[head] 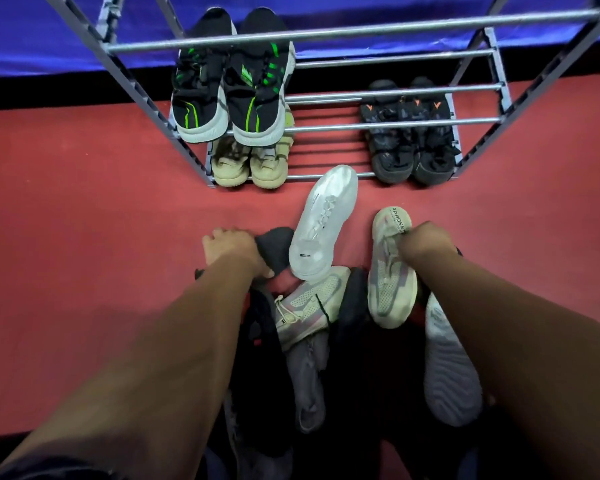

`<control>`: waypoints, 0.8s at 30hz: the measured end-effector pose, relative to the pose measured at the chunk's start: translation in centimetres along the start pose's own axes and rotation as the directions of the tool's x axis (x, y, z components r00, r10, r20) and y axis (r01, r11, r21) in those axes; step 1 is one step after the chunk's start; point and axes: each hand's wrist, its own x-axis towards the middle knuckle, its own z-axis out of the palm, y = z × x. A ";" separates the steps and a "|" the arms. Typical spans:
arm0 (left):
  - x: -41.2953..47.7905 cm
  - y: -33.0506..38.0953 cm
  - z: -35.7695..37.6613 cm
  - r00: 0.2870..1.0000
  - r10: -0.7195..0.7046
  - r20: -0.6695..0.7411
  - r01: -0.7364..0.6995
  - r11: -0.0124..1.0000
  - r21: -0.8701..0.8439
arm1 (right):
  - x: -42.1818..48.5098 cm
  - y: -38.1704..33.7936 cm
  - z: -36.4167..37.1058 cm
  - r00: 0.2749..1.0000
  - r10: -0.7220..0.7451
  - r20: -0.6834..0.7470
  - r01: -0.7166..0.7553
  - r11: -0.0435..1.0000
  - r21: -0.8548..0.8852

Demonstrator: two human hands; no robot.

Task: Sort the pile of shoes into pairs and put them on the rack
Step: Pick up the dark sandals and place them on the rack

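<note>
Metal rack [361, 29] holds three pairs [232, 88]; left fingers [222, 237] grip a black shoe [276, 245], right fingers [407, 242] a cream shoe [390, 285].

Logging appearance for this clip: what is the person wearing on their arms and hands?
The left hand and right hand are ungloved, with no rings visible. The left forearm and right forearm are bare, with no watch or bands. A dark patch at the bottom-left corner may be a sleeve edge; that is unclear.
</note>
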 end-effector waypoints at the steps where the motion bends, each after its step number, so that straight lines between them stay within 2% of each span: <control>1: 0.0 -0.8 0.3 0.999 -0.052 -0.005 0.051 0.989 -0.141 | -0.1 -0.2 -0.1 1.000 -0.006 -0.027 0.006 1.000 0.014; 3: -0.2 -2.3 0.9 0.989 -0.140 -0.055 0.092 0.852 -0.515 | -1.0 -1.1 0.2 0.993 -0.052 -0.106 0.054 0.998 0.012; 5: -1.2 -2.9 0.2 0.973 -0.202 -0.108 0.067 0.701 -0.710 | -2.3 -2.3 0.9 0.975 -0.153 -0.164 0.158 0.987 0.017; 8: -2.7 -2.7 -2.2 0.937 -0.247 -0.249 -0.017 0.677 -0.736 | -4.8 -4.4 2.0 0.903 -0.356 -0.240 0.382 0.921 0.074; 9: -3.0 -2.5 -3.1 0.927 -0.242 -0.287 -0.053 0.673 -0.738 | -5.7 -5.1 2.4 0.875 -0.429 -0.223 0.461 0.880 0.116; 11: -3.5 -1.6 -4.8 0.914 -0.228 -0.335 -0.116 0.645 -0.755 | -7.9 -6.5 3.0 0.804 -0.588 -0.092 0.590 0.769 0.245; 12: -3.8 -1.1 -5.6 0.917 -0.218 -0.333 -0.134 0.620 -0.773 | -9.2 -7.2 3.2 0.767 -0.641 0.013 0.600 0.724 0.341; 14: -4.3 0.3 -7.0 0.949 -0.140 -0.284 -0.162 0.556 -0.815 | -11.3 -8.2 3.7 0.704 -0.689 0.174 0.532 0.674 0.513; 16: -5.3 1.2 -8.0 0.985 0.029 -0.171 -0.166 0.452 -0.877 | -12.2 -8.4 4.6 0.676 -0.703 0.220 0.479 0.647 0.593; 18: -6.3 1.4 -8.4 0.969 0.245 0.020 -0.044 0.254 -0.966 | -12.0 -7.8 5.3 0.719 -0.668 0.189 0.436 0.646 0.627; 20: -7.2 0.9 -8.2 0.903 0.410 0.127 0.134 0.014 -0.991 | -11.3 -6.6 5.4 0.808 -0.573 0.135 0.351 0.653 0.671; 21: -7.3 0.7 -7.9 0.889 0.436 0.141 0.190 -0.071 -0.979 | -11.4 -6.1 5.2 0.838 -0.529 0.134 0.288 0.637 0.715; 22: -7.5 0.5 -7.5 0.893 0.424 0.147 0.210 -0.106 -0.972 | -11.3 -5.6 5.0 0.858 -0.491 0.153 0.221 0.620 0.753; 24: -7.8 0.2 -6.5 0.936 0.320 0.145 0.170 -0.053 -0.984 | -11.3 -5.0 4.4 0.886 -0.428 0.177 0.135 0.604 0.785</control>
